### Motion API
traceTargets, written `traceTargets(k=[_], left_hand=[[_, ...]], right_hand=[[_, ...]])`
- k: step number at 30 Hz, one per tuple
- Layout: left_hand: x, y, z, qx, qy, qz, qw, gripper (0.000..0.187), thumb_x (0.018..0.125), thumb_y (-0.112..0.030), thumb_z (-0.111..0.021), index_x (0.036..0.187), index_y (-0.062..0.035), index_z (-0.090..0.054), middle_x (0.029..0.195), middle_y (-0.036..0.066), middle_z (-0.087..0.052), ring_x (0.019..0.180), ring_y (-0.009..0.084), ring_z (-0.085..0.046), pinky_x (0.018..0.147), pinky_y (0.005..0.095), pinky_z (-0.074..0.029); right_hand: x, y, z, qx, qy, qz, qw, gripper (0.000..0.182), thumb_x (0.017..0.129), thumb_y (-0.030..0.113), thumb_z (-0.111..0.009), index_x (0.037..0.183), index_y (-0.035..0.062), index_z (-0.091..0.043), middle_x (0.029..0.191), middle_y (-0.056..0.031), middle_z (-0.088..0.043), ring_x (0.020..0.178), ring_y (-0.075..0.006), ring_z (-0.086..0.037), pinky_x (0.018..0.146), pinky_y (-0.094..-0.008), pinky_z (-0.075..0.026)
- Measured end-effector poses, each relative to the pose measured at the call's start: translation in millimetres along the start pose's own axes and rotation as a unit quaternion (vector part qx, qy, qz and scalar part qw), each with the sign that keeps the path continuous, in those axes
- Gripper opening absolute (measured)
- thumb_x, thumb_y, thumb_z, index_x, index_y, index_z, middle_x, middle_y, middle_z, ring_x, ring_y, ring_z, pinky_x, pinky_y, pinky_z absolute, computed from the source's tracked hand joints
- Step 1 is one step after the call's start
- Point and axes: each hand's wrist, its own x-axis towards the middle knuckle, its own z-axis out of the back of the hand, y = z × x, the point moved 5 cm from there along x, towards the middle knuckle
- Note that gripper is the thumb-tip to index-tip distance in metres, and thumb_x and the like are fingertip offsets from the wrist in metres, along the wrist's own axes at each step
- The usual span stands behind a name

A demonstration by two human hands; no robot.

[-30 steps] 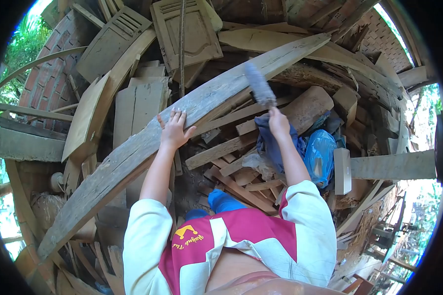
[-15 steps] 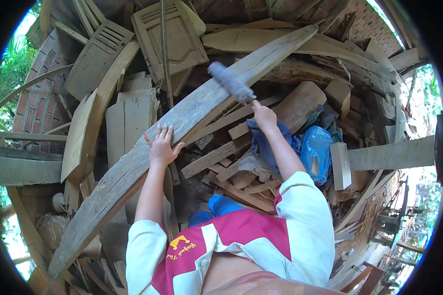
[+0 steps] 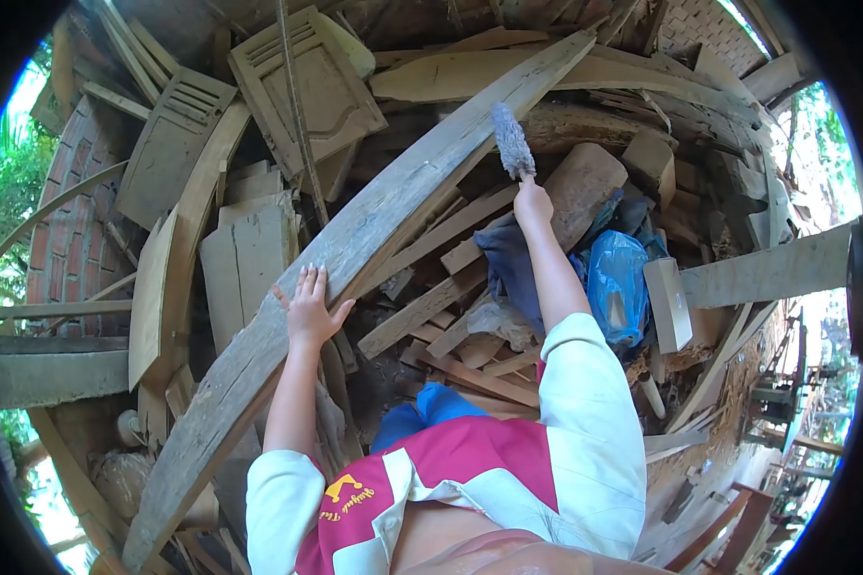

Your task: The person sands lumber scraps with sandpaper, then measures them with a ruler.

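Observation:
A long weathered wooden plank (image 3: pixel 384 206) runs diagonally across the view, from the lower left to the upper right. On its near edge rests my left hand (image 3: pixel 309 305), fingers spread and lying flat on the wood. My right hand (image 3: pixel 533 203) is wrapped round the handle of a grey, fluffy duster (image 3: pixel 512 142). The duster points up and away, its head close beside the plank's right edge; whether it touches cannot be told. The handle is mostly hidden in my fist.
Loose timber offcuts (image 3: pixel 431 307) lie piled below the plank. A dark blue cloth (image 3: pixel 510 264) and a blue plastic bag (image 3: pixel 616 287) sit at the right, near a pale wooden beam (image 3: pixel 767 278). Carved panel doors (image 3: pixel 307 86) lean at the back left.
The duster has swung from lying across the plank toward the upper left to pointing upward at its right side. My right hand has moved slightly right and up; my left hand stays on the plank.

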Motion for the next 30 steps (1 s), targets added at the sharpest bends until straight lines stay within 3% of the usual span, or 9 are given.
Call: traceTargets(k=[5, 9, 11, 15, 17, 19, 21, 25, 30], left_hand=[[2, 0, -5, 0.006, 0.008, 0.003, 1.000, 0.077, 0.069, -0.056, -0.058, 0.127, -0.0075, -0.041, 0.131, 0.012, -0.041, 0.125, 0.0221, -0.033, 0.099, 0.0612, 0.002], [0, 2, -4, 0.012, 0.000, -0.007, 1.000, 0.079, 0.068, -0.057, -0.058, 0.127, -0.0075, -0.040, 0.130, 0.012, -0.041, 0.125, 0.0221, -0.033, 0.099, 0.0622, -0.005], [0, 1, 0, 0.000, 0.003, -0.009, 1.000, 0.078, 0.068, -0.054, -0.060, 0.126, -0.0063, -0.041, 0.130, 0.013, -0.041, 0.125, 0.0236, -0.033, 0.098, 0.0614, -0.007], [2, 0, 0, -0.003, 0.005, -0.006, 1.000, 0.078, 0.068, -0.054, -0.060, 0.126, -0.0053, -0.041, 0.131, 0.013, -0.040, 0.125, 0.0238, -0.032, 0.099, 0.0603, -0.007], [1, 1, -1, -0.004, 0.010, -0.005, 1.000, 0.078, 0.068, -0.054, -0.060, 0.126, -0.0051, -0.041, 0.131, 0.013, -0.040, 0.125, 0.0238, -0.032, 0.099, 0.0599, -0.008], [1, 1, 0, -0.010, 0.008, -0.006, 1.000, 0.078, 0.068, -0.054, -0.060, 0.126, -0.0051, -0.041, 0.131, 0.013, -0.040, 0.125, 0.0239, -0.032, 0.100, 0.0591, -0.007], [2, 1, 0, -0.008, 0.012, -0.005, 1.000, 0.078, 0.068, -0.054, -0.060, 0.126, -0.0050, -0.041, 0.131, 0.014, -0.040, 0.125, 0.0240, -0.033, 0.100, 0.0589, -0.007], [2, 0, -1, -0.005, 0.011, -0.009, 1.000, 0.077, 0.068, -0.054, -0.060, 0.125, -0.0047, -0.042, 0.130, 0.015, -0.041, 0.125, 0.0247, -0.033, 0.100, 0.0583, -0.006], [1, 0, -2, -0.005, -0.002, -0.017, 1.000, 0.077, 0.067, -0.052, -0.062, 0.124, -0.0042, -0.043, 0.129, 0.015, -0.042, 0.124, 0.0260, -0.034, 0.100, 0.0587, -0.007]], right_hand=[[-36, 37, -10, -0.114, 0.055, 0.203, 0.971, 0.030, 0.088, 0.030, -0.039, 0.112, 0.0169, -0.050, 0.078, -0.0214, -0.061, 0.075, -0.0396, -0.058, 0.066, -0.0493, -0.045], [-4, -6, -11, -0.042, -0.011, 0.006, 0.999, 0.032, 0.090, 0.032, -0.032, 0.114, 0.0152, -0.046, 0.082, -0.0194, -0.062, 0.080, -0.0357, -0.060, 0.068, -0.0479, -0.045], [3, -5, -15, -0.044, -0.024, -0.016, 0.999, 0.031, 0.090, 0.032, -0.032, 0.112, 0.0153, -0.047, 0.083, -0.0193, -0.062, 0.079, -0.0356, -0.060, 0.067, -0.0479, -0.046], [-13, 47, -11, -0.168, 0.074, 0.175, 0.967, 0.037, 0.090, 0.037, -0.032, 0.112, 0.0151, -0.051, 0.088, -0.0192, -0.062, 0.085, -0.0351, -0.059, 0.072, -0.0453, -0.045], [26, 17, -27, -0.055, 0.008, 0.051, 0.997, 0.027, 0.087, 0.029, -0.039, 0.106, 0.0158, -0.052, 0.082, -0.0185, -0.062, 0.080, -0.0364, -0.060, 0.069, -0.0479, -0.046], [47, 5, -18, -0.032, -0.044, -0.047, 0.997, 0.028, 0.089, 0.028, -0.034, 0.105, 0.0138, -0.053, 0.083, -0.0182, -0.062, 0.080, -0.0369, -0.060, 0.069, -0.0487, -0.045], [51, 17, -16, -0.032, -0.063, -0.022, 0.997, 0.028, 0.089, 0.028, -0.034, 0.104, 0.0129, -0.052, 0.082, -0.0193, -0.062, 0.079, -0.0372, -0.060, 0.068, -0.0488, -0.046], [24, 61, -22, -0.158, 0.016, 0.229, 0.961, 0.030, 0.089, 0.031, -0.035, 0.111, 0.0150, -0.049, 0.083, -0.0197, -0.062, 0.078, -0.0359, -0.060, 0.067, -0.0471, -0.047], [65, 14, -10, -0.040, -0.017, -0.107, 0.993, 0.033, 0.090, 0.029, -0.029, 0.107, 0.0097, -0.050, 0.094, -0.0192, -0.061, 0.088, -0.0319, -0.060, 0.075, -0.0452, -0.046]])
